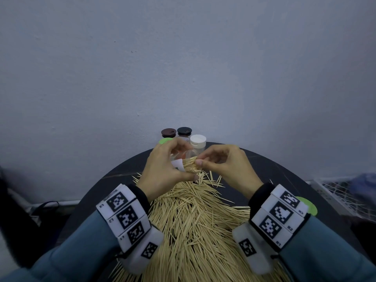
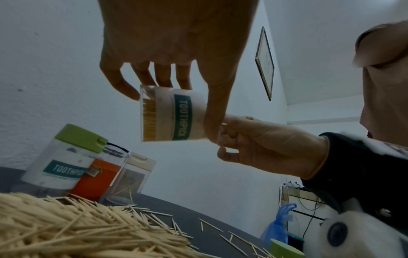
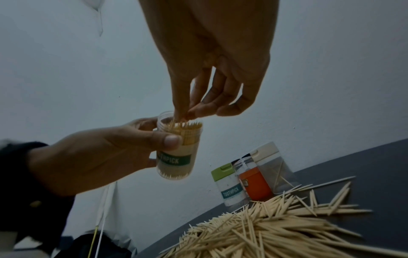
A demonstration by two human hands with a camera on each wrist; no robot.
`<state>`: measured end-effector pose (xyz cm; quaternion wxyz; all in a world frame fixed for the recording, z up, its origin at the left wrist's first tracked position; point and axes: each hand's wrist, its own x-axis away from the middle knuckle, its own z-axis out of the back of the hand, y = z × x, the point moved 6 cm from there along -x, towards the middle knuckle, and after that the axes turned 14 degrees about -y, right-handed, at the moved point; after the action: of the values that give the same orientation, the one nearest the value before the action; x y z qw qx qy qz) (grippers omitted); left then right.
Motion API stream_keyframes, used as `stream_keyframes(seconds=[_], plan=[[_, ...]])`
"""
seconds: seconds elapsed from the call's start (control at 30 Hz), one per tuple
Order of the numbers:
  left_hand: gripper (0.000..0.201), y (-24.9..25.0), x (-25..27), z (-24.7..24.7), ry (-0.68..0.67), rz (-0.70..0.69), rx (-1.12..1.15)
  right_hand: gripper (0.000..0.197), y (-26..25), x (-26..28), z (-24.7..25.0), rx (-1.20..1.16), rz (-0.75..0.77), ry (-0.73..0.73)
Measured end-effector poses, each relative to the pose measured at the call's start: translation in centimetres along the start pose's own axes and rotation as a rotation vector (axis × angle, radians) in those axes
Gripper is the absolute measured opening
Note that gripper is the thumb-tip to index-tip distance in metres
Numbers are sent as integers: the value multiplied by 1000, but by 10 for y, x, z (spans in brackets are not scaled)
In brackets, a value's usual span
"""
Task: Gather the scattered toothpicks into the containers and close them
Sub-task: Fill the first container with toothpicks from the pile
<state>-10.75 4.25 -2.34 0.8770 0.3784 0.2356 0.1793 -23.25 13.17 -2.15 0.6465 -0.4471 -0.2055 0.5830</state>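
My left hand (image 1: pixel 162 167) grips a clear toothpick container (image 1: pixel 179 164) with a green "TOOTHPICK" label, tilted with its mouth toward my right hand. It is partly filled with toothpicks (image 3: pixel 187 132). My right hand (image 1: pixel 221 161) pinches a small bundle of toothpicks (image 1: pixel 191 164) at the container's mouth. In the right wrist view its fingertips (image 3: pixel 194 111) touch the sticks standing in the container (image 3: pixel 176 157). The left wrist view shows the container (image 2: pixel 174 115) from the side. A big pile of loose toothpicks (image 1: pixel 195 231) covers the round dark table (image 1: pixel 274 171) below both hands.
Several lidded containers stand at the table's far edge: a brown lid (image 1: pixel 168 132), a black lid (image 1: pixel 184 131), a white lid (image 1: pixel 197 141) and a green lid (image 1: pixel 163 141). A loose green lid (image 1: pixel 309 204) lies by my right wrist. A wall stands close behind.
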Motion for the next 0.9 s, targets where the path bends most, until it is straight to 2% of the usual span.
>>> stream_keyframes(seconds=[0.13, 0.2, 0.27, 0.4, 0.47, 0.53, 0.73, 0.9], plan=[[55, -1, -1, 1, -1, 25, 35, 11, 7, -2, 6, -58, -56, 5], [54, -3, -3, 3, 1, 47, 79, 11, 13, -4, 8, -13, -125, -45], [55, -7, -4, 5, 8, 73, 115, 15, 23, -9, 6, 150, -241, -189], [57, -14, -6, 9, 17, 123, 125, 44, 41, -18, -7, 549, -442, -509], [59, -14, -6, 10, 17, 131, 122, 59, 50, -22, -19, 667, -517, -660], [63, -15, -6, 11, 15, 134, 119, 72, 58, -26, -31, 718, -567, -737], [60, -11, -7, 14, 0, 126, 136, 78, 64, -32, -55, 826, -579, -739], [55, -10, -7, 15, -4, 121, 147, 65, 58, -27, -55, 913, -608, -693]])
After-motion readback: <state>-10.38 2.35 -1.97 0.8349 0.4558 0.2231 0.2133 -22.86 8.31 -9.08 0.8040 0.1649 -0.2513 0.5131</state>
